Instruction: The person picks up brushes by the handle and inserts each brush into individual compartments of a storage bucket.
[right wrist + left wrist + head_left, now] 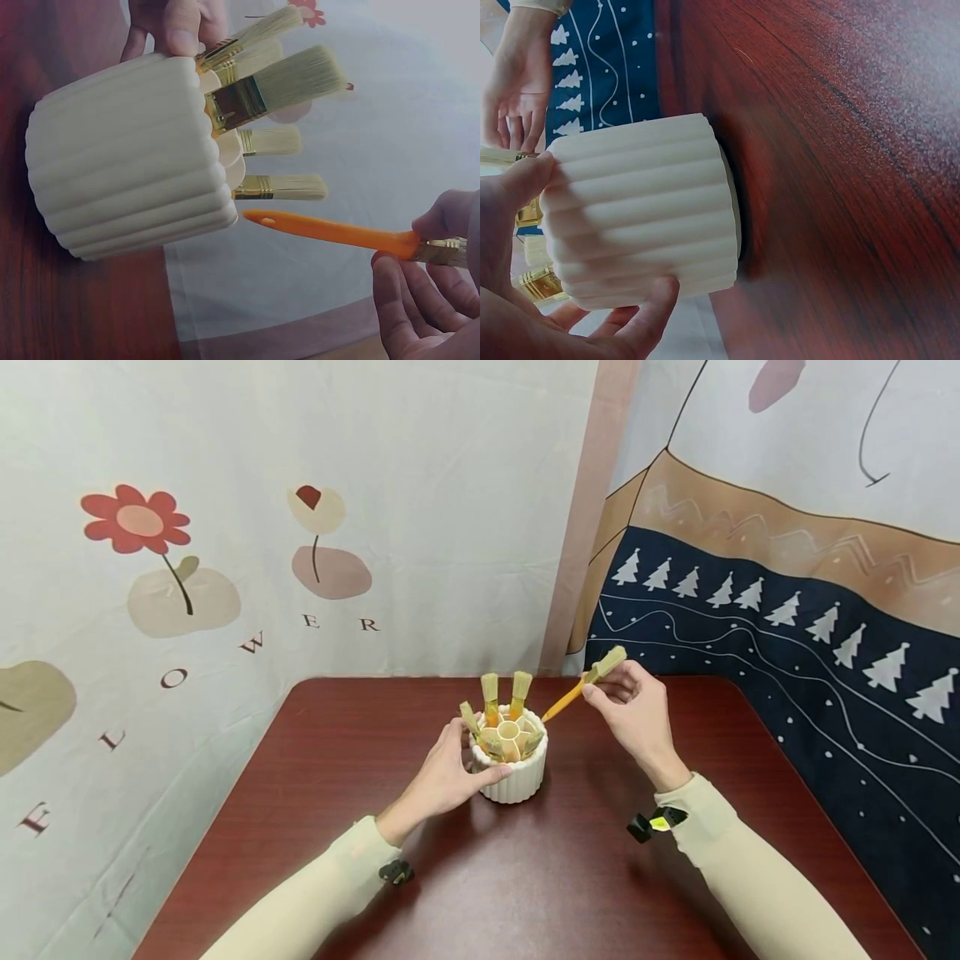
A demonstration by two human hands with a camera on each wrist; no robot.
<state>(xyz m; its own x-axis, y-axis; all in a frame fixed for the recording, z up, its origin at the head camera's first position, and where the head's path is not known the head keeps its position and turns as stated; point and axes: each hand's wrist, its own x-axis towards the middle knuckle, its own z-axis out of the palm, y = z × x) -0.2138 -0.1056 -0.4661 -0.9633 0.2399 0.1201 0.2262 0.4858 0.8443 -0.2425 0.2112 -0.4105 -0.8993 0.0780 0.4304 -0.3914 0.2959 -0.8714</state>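
A white ribbed round brush holder stands upright on the table, its top divided into petal-shaped compartments around a centre ring. Several paintbrushes with pale bristles stand in it, bristles outward. My left hand grips the holder from its left side, thumb near the front rim. In the left wrist view its fingers press on the ribbed wall. To the right of the holder, my right hand pinches a paintbrush near its ferrule. That brush's orange handle points down-left, its tip beside the holder's rim.
The dark red-brown table has rounded back corners. Behind it hangs a pale cloth with printed flowers and letters. A navy cloth with white trees hangs at the right. Dark devices are strapped at both wrists.
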